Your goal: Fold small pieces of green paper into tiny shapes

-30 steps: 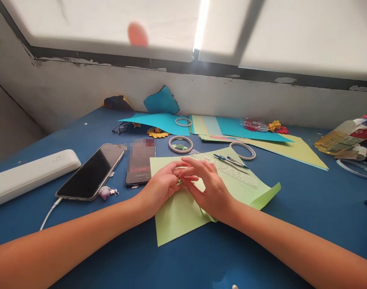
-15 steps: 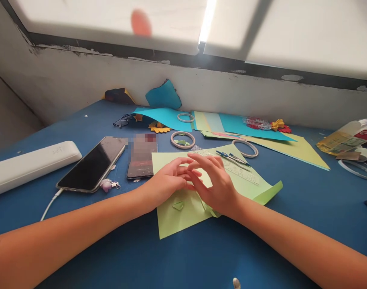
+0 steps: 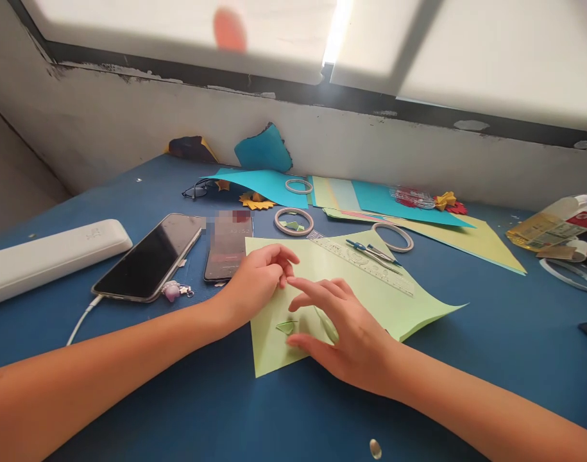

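My left hand is over the left part of a light green paper sheet, its fingers curled in. Whatever lies between them, if anything, is hidden. My right hand hovers beside it with thumb and fingers apart and nothing between them. Between the right thumb and index finger, a small folded green paper piece shows on the sheet. A green paper strip is partly covered by the right hand. Farther back on the sheet lie a clear ruler and a drawing compass.
Two phones and a white case lie at left. Tape rolls ring the sheet's far edge, one with green scraps inside it. Coloured papers lie along the wall. A bottle lies at right.
My hands have moved apart. The left hand has curled its fingers and shifted slightly left; the right has come nearer and spread its thumb. The sheet's right corner has lifted out of its curl.
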Available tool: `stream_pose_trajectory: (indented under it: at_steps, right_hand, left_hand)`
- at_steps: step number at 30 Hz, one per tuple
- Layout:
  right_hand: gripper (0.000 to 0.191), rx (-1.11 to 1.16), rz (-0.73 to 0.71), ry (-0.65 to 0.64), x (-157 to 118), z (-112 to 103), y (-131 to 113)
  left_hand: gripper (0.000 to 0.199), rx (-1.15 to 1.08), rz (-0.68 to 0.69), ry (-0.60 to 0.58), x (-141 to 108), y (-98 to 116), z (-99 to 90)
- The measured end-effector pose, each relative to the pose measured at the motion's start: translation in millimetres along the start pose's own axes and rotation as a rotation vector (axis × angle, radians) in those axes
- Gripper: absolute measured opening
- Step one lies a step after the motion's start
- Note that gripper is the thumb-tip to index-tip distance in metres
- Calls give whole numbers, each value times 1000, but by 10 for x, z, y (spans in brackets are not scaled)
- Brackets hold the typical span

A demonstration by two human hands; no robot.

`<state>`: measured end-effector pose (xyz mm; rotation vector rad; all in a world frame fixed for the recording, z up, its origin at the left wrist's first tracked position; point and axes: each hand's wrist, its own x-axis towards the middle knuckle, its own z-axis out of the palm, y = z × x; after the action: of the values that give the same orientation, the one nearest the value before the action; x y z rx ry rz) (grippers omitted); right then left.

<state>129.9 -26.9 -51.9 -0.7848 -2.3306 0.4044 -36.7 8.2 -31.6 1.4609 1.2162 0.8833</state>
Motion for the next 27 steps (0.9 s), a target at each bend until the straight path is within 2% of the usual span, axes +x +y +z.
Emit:
stream_pose_trajectory:
  at_steps: [3,8,13,19,23,27]
  right_hand:
    - [66,-81,142,15,9,92,-37]
    - [58,-27,149,25,-9,153,-87]
    - [62,82,292,157,-28,154,43]
    - [68,84,282,305,19,145,156]
    - [67,118,261,322,47,116,144]
    - [62,213,242,283,54,78,128]
  left_hand:
    - [20,167,46,22,-19,22,-4]
    - [21,361,43,-33,-34,41,-20]
    - [26,496,2,-48,-37,45,-43]
    - [16,615,18,-164,-123,87,-9]
    - [20,630,40,-202,-139,53,1]
    - [26,615,32,-207,-92,49,-21]
